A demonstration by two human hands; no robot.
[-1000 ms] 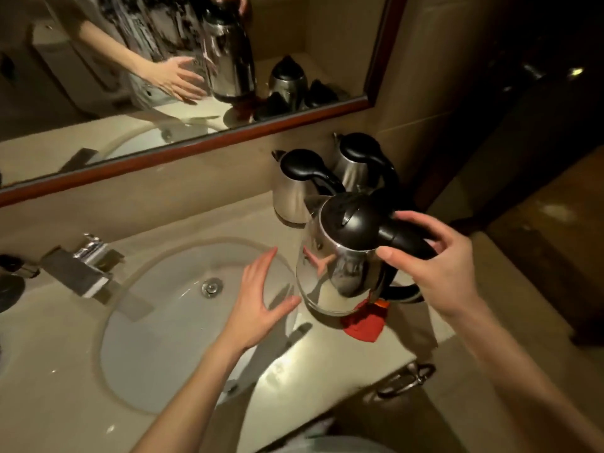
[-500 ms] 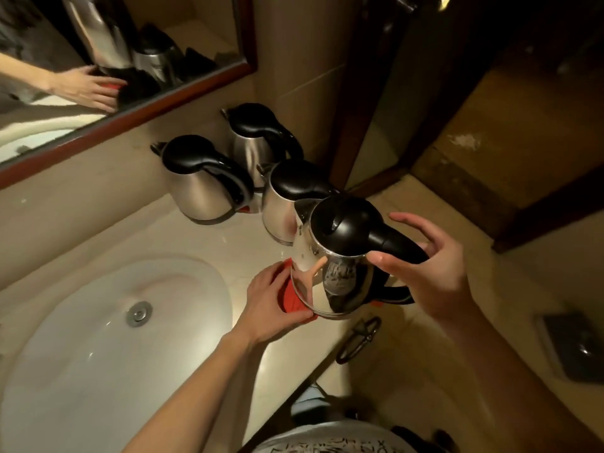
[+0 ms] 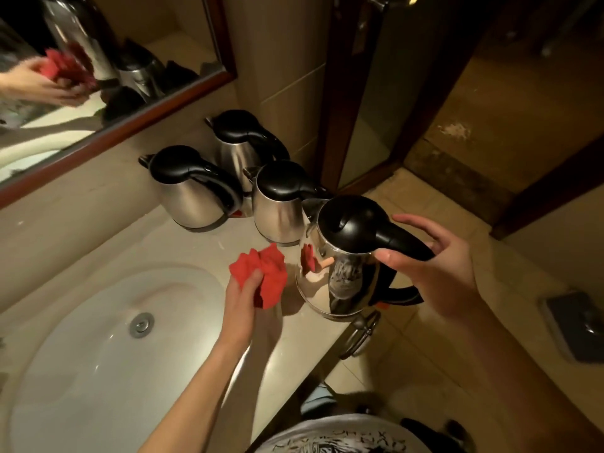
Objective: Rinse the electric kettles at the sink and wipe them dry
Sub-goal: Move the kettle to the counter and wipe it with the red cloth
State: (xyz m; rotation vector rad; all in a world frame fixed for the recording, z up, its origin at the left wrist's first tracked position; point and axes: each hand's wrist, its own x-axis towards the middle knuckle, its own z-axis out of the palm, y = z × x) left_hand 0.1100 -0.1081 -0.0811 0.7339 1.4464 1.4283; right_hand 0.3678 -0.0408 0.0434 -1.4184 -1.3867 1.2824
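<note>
A shiny steel kettle [image 3: 340, 279] with a black lid and handle stands at the counter's front right corner. My right hand [image 3: 438, 276] holds its handle loosely between thumb and spread fingers. My left hand [image 3: 242, 299] grips a crumpled red cloth [image 3: 264, 276] just left of that kettle, not touching it. Three more steel kettles stand behind: one at the left [image 3: 192, 197], one in the middle [image 3: 277, 207], one at the back by the wall [image 3: 242, 148].
The white oval sink [image 3: 81, 354] with its drain [image 3: 141, 324] lies at lower left in the beige counter [image 3: 196, 243]. A framed mirror [image 3: 98, 60] hangs above. A metal towel ring [image 3: 359, 335] hangs below the counter edge. A dark doorway opens on the right.
My left hand reached under the kettle, took up the red cloth and lifted it clear to the left. The kettle came down onto the counter corner. My view swung right.
</note>
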